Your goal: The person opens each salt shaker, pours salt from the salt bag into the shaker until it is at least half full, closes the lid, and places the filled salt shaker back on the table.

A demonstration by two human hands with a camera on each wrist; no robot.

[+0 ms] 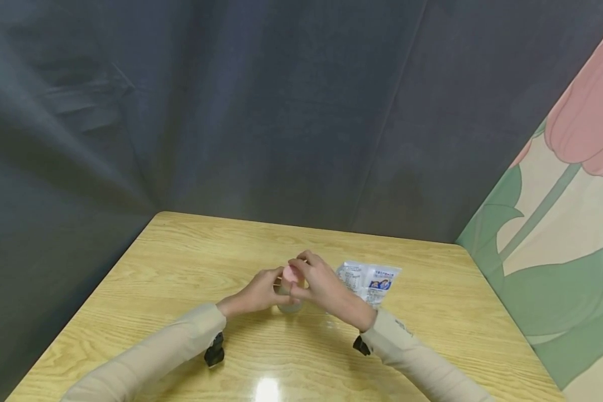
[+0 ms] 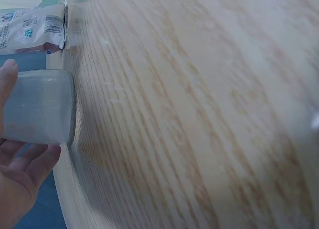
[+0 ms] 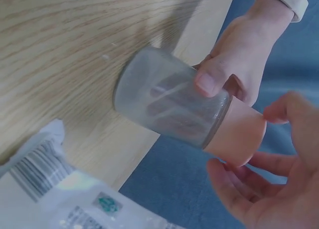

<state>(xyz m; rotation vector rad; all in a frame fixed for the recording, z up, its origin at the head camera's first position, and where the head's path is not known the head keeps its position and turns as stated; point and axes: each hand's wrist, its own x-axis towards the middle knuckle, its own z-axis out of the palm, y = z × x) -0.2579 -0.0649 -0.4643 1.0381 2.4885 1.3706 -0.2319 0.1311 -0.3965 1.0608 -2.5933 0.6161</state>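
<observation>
A clear, frosted-looking jar [image 3: 169, 97] with a pink lid [image 3: 238, 133] stands upright on the wooden table, near its middle in the head view. My left hand [image 1: 255, 291] grips the jar's body from the left, thumb on one side and fingers on the other. From the right, my right hand [image 1: 326, 287] holds the lid with thumb and fingers around its edge. The lid sits on the jar's mouth. In the left wrist view the jar's lower part [image 2: 42, 107] shows between thumb and fingers; its lid is out of frame there.
A white printed plastic bag [image 1: 379, 279] stands on the table just behind and right of my right hand. The wooden tabletop [image 1: 206, 245] ends at a dark curtain [image 1: 281, 111] at the back. A tulip-patterned wall covering [image 1: 558, 251] rises on the right.
</observation>
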